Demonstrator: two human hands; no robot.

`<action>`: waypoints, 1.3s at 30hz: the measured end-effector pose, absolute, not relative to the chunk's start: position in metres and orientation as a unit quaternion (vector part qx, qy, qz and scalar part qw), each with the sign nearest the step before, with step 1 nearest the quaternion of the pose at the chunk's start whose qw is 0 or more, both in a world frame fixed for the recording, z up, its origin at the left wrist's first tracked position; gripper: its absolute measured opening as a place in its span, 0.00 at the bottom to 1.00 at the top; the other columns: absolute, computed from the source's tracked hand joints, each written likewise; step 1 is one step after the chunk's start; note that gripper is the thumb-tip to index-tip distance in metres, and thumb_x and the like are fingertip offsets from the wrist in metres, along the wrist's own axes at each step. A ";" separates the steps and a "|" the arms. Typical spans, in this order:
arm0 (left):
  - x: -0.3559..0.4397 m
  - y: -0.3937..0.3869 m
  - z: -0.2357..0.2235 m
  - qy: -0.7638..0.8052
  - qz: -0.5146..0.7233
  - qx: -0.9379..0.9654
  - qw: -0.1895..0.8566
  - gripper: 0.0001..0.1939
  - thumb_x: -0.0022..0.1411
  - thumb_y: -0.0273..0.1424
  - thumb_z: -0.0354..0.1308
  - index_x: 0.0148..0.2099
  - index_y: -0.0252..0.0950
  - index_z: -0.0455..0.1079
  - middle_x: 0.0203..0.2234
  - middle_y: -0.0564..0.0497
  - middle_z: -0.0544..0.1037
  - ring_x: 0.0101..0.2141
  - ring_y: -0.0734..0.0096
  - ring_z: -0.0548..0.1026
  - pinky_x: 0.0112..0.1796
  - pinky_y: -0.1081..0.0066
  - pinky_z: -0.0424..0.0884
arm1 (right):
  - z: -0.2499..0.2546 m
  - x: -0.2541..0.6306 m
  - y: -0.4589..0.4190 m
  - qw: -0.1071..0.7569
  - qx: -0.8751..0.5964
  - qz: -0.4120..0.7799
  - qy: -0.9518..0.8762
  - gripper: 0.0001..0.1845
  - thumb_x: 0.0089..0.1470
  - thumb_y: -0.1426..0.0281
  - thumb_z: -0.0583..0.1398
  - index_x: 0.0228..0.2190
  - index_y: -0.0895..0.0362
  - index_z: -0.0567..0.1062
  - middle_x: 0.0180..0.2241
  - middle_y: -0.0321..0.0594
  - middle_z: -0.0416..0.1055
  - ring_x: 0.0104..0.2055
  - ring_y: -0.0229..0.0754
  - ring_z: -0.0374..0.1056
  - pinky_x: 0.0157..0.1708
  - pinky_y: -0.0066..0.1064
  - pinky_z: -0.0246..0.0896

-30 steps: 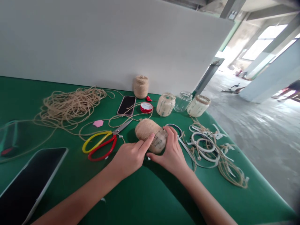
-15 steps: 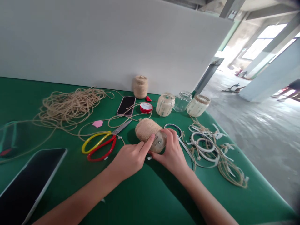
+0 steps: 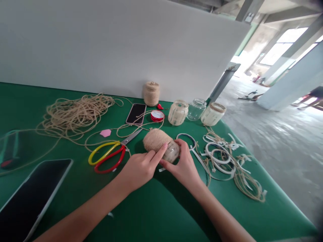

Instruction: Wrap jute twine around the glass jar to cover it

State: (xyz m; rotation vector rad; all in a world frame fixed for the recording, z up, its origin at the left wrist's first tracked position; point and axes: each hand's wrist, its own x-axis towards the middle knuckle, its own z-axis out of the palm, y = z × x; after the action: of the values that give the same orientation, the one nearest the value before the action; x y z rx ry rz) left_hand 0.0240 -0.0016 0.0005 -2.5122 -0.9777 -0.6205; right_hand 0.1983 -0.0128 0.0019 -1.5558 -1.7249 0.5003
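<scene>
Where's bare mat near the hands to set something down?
Bare green mat lies between the tablet and the scissors, above the left forearm, and right of the right forearm, below the white strips. Crowded: behind the twine-wrapped jar, around the phone and glass jars.

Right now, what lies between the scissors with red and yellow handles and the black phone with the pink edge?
Loose strands of tan jute twine cross the green tabletop there, as the head view shows.

Daylight floods through the windows (image 3: 284,47) at upper right, glaring on the concrete floor (image 3: 272,148). A soft shadow falls beneath the left hand (image 3: 137,169) and right hand (image 3: 183,164) across the green tabletop (image 3: 161,218), and the frame's edges bow.
</scene>
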 end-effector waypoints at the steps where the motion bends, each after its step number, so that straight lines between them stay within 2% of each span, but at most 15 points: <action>1: 0.024 -0.002 0.000 -0.344 -0.227 -0.894 0.178 0.26 0.60 0.21 0.45 0.61 0.29 0.47 0.22 0.54 0.68 0.19 0.73 0.66 0.18 0.73 0.61 | 0.002 0.198 -0.013 0.374 -0.609 0.195 -0.672 0.35 0.40 0.58 0.63 0.47 0.53 0.56 0.46 0.43 0.60 0.46 0.46 0.61 0.44 0.40 0.61; 6: 0.025 -0.004 -0.001 -0.333 -0.254 -0.897 0.141 0.26 0.60 0.21 0.45 0.61 0.27 0.47 0.23 0.53 0.70 0.21 0.72 0.68 0.19 0.72 0.63 | 0.002 0.199 -0.013 0.364 -0.615 0.175 -0.677 0.36 0.40 0.55 0.62 0.48 0.54 0.56 0.46 0.44 0.61 0.47 0.47 0.62 0.43 0.40 0.63; 9: 0.025 -0.004 -0.001 -0.340 -0.253 -0.895 0.139 0.26 0.60 0.21 0.45 0.60 0.27 0.48 0.23 0.53 0.70 0.21 0.72 0.68 0.18 0.72 0.62 | 0.002 0.202 -0.012 0.323 -0.619 0.127 -0.704 0.37 0.41 0.52 0.60 0.49 0.54 0.55 0.46 0.45 0.62 0.45 0.49 0.63 0.41 0.42 0.63; 14: 0.025 -0.005 -0.001 -0.349 -0.232 -0.897 0.140 0.26 0.60 0.21 0.44 0.61 0.28 0.47 0.23 0.53 0.70 0.20 0.72 0.67 0.18 0.73 0.62 | 0.004 0.206 -0.010 0.300 -0.590 0.001 -0.750 0.43 0.36 0.48 0.61 0.50 0.56 0.57 0.47 0.48 0.62 0.50 0.55 0.59 0.47 0.49 0.57; 21: 0.026 -0.003 -0.003 -0.337 -0.224 -0.903 0.146 0.26 0.61 0.21 0.42 0.61 0.31 0.47 0.22 0.54 0.68 0.19 0.73 0.65 0.18 0.73 0.61 | 0.004 0.202 -0.013 0.316 -0.587 0.051 -0.744 0.35 0.38 0.58 0.62 0.48 0.54 0.57 0.47 0.46 0.59 0.49 0.50 0.60 0.40 0.40 0.65; 31: 0.024 0.001 -0.008 -0.352 -0.244 -0.903 0.033 0.28 0.61 0.21 0.41 0.63 0.35 0.44 0.28 0.52 0.72 0.25 0.74 0.71 0.24 0.74 0.68 | 0.005 0.202 -0.011 0.339 -0.597 0.084 -0.722 0.34 0.38 0.57 0.62 0.47 0.53 0.58 0.47 0.45 0.59 0.49 0.49 0.60 0.38 0.40 0.66; 39: 0.021 0.004 -0.003 -0.376 -0.192 -0.894 0.151 0.28 0.60 0.20 0.42 0.62 0.35 0.46 0.23 0.55 0.67 0.20 0.73 0.67 0.19 0.74 0.63 | 0.007 0.201 -0.012 0.348 -0.598 0.088 -0.717 0.34 0.39 0.58 0.62 0.48 0.52 0.57 0.47 0.45 0.59 0.49 0.49 0.60 0.39 0.40 0.66</action>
State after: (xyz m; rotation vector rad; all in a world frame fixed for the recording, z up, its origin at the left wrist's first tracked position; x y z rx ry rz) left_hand 0.0214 0.0041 -0.0026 -2.5660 -1.0804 -0.5499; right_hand 0.2010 -0.0122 0.0073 -1.5498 -1.8594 0.2273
